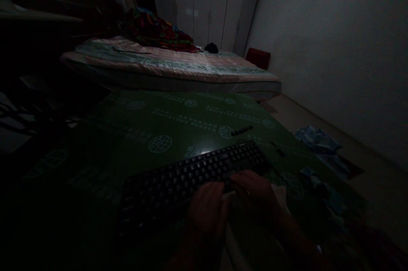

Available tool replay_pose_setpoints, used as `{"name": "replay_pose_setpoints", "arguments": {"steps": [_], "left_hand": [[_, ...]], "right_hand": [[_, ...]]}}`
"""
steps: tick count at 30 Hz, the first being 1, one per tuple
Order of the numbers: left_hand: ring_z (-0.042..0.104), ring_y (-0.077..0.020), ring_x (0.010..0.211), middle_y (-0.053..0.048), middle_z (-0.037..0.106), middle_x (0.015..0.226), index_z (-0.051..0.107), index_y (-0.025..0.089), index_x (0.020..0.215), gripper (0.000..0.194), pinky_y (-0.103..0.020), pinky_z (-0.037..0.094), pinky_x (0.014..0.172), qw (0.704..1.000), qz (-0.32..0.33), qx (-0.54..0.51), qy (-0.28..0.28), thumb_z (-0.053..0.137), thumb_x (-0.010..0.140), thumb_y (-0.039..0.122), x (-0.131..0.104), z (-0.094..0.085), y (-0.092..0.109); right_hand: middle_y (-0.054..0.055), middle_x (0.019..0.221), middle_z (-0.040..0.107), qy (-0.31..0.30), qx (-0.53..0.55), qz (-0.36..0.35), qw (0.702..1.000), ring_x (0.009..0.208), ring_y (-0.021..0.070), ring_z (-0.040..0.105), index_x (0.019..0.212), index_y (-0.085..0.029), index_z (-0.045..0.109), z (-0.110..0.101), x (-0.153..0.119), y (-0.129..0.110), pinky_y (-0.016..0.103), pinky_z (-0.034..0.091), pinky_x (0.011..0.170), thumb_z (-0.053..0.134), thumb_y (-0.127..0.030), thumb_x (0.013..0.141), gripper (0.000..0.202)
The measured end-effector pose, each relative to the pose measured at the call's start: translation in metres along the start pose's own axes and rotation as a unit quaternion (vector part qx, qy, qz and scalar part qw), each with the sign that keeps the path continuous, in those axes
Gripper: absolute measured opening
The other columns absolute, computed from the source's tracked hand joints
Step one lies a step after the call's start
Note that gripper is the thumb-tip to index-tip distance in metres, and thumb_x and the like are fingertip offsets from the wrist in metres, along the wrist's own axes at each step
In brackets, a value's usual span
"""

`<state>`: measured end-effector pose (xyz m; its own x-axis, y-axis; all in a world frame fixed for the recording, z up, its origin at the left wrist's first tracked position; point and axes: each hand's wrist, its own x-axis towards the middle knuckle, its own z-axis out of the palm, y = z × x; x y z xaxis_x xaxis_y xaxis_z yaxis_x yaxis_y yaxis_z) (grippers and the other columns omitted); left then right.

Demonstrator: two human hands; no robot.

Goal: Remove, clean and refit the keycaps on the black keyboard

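The room is very dark. A black keyboard (191, 175) lies slanted on a green table top (143, 126) printed with pale globe marks. My left hand (205, 211) rests at the keyboard's near edge, fingers curled down onto it. My right hand (255, 192) sits close beside it, over the same edge, and a thin pale thing (230, 195) shows between the two hands. What it is and which hand grips it I cannot make out. A short dark strip (242, 130) lies on the table beyond the keyboard.
A bed (172, 67) with a striped cover and a heap of colourful cloth (156, 31) stands behind the table. Pale wardrobe doors (210, 3) fill the far wall. Blue cloth (318, 141) lies on the floor at right, and a red box (257, 57) stands by the bed.
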<state>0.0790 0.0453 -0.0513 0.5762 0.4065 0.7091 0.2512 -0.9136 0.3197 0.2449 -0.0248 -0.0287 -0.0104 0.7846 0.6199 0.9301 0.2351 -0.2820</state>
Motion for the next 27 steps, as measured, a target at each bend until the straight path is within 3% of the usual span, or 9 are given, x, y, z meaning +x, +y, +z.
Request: {"name": "replay_pose_setpoints", "arguments": {"steps": [3,6,10,14,20,27], "left_hand": [[0.067,-0.0165,0.09,-0.008,0.071,0.098,0.059,0.016,0.111,0.026,-0.026,0.054,0.079,0.995,-0.042,-0.095,-0.005,0.047,0.089,0.019,0.004,-0.008,0.005],[0.068,-0.0138,0.08,-0.004,0.072,0.089,0.065,0.02,0.099,0.022,-0.02,0.054,0.07,0.973,-0.11,-0.197,-0.047,0.046,0.089,0.025,0.009,-0.012,0.01],[0.068,-0.014,0.077,-0.001,0.073,0.084,0.07,0.023,0.089,0.02,-0.021,0.053,0.068,0.915,-0.236,-0.296,-0.14,0.051,0.085,0.029,0.013,-0.016,0.012],[0.066,-0.0165,0.077,-0.001,0.073,0.083,0.071,0.021,0.084,0.019,-0.024,0.053,0.068,0.849,-0.312,-0.367,-0.216,0.054,0.08,0.03,0.014,-0.019,0.013],[0.065,-0.0185,0.08,-0.002,0.072,0.082,0.07,0.017,0.08,0.015,-0.028,0.051,0.073,0.788,-0.362,-0.431,-0.249,0.061,0.071,0.024,0.021,-0.023,0.018],[0.063,-0.0166,0.077,-0.001,0.068,0.079,0.064,0.015,0.081,0.016,-0.028,0.049,0.07,0.763,-0.378,-0.447,-0.274,0.064,0.066,0.021,0.02,-0.021,0.011]], "right_hand": [[0.007,0.087,0.069,0.013,0.004,0.02,1.0,0.08,0.0147,0.064,0.099,-0.019,0.064,0.002,-0.015,-0.017,0.025,0.052,0.069,0.046,-0.018,0.091,0.021],[0.007,0.084,0.069,0.047,0.017,0.027,0.998,0.079,0.0155,0.064,0.095,-0.019,0.064,0.005,-0.021,-0.031,0.026,0.052,0.07,0.041,-0.021,0.093,0.023],[0.007,0.08,0.068,0.041,0.036,0.025,0.998,0.076,0.0153,0.063,0.091,-0.018,0.063,0.006,-0.03,-0.036,0.026,0.051,0.067,0.041,-0.019,0.092,0.022],[0.006,0.081,0.068,0.007,0.043,0.044,0.998,0.075,0.0152,0.063,0.094,-0.019,0.061,0.005,-0.042,-0.034,0.026,0.051,0.066,0.042,-0.021,0.092,0.02],[0.006,0.081,0.067,0.006,0.074,0.065,0.995,0.073,0.0157,0.062,0.092,-0.02,0.062,0.005,-0.057,-0.031,0.027,0.051,0.064,0.039,-0.031,0.095,0.026],[0.005,0.08,0.067,-0.024,0.112,0.077,0.99,0.073,0.0142,0.063,0.099,-0.02,0.063,-0.005,-0.055,-0.033,0.024,0.05,0.064,0.036,-0.036,0.097,0.031]]}}
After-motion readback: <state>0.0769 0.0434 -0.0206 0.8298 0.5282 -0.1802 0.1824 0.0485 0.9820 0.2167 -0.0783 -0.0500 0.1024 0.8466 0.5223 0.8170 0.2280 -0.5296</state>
